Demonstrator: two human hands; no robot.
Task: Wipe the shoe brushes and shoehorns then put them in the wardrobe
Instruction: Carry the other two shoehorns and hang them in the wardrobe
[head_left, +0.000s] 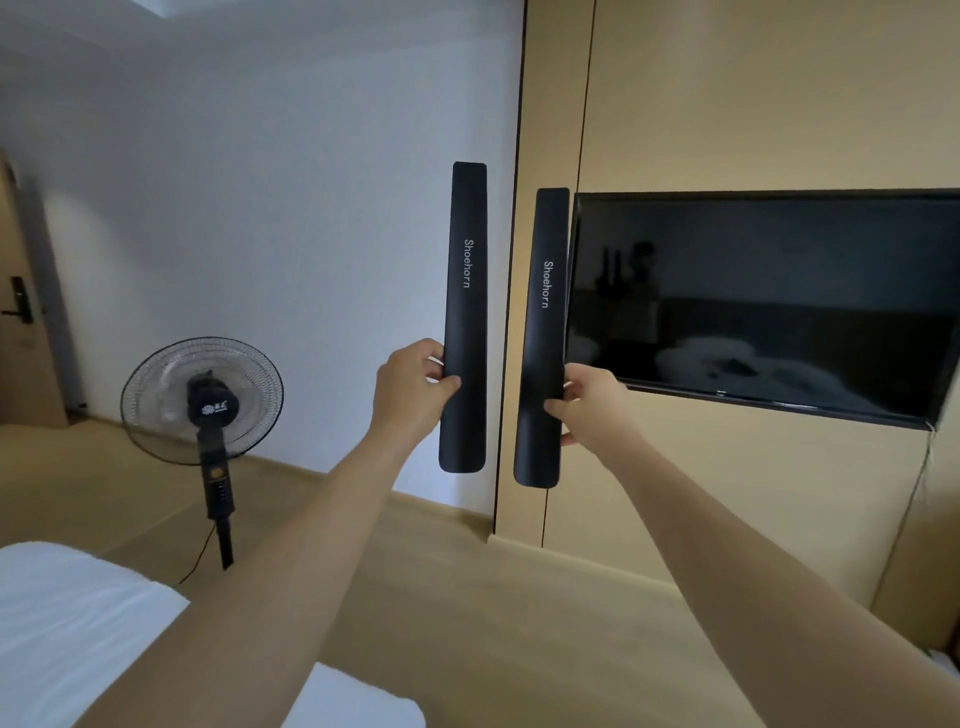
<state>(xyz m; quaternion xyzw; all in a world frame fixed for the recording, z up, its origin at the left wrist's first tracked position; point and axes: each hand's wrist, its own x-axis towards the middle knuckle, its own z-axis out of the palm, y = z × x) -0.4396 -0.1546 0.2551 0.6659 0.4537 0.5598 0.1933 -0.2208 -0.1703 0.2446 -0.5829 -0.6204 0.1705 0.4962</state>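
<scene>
Wood-panelled wall unit (727, 104), tan, with vertical seams, fills the right side; whether its narrow left panel is the wardrobe door cannot be told, and nothing stands open. Wall-mounted television (769, 306), dark, fixed to the panelling. White wall (260, 182) to the left, a door with a black handle (21, 301) at the far left edge. Wooden floor (519, 597). White bedding (78, 623) at the lower left corner. Pedestal fan (202, 400), black, standing on the floor near the white wall. Two arms reach forward. Left shoehorn (465, 317), long, black, lettered "Shoehorn", upright, held in the air before the white wall; the left hand (410, 387) grips its lower half, fingers curled round one edge, thumb across the face. Right shoehorn (543, 338), matching, upright, just beside the first but apart from it, in front of the panelling; the right hand (592, 402) grips its lower half likewise. No cloth or shoe brushes visible. Judgement: whether wiping is done cannot be told; stowing of the shoehorns remains.
</scene>
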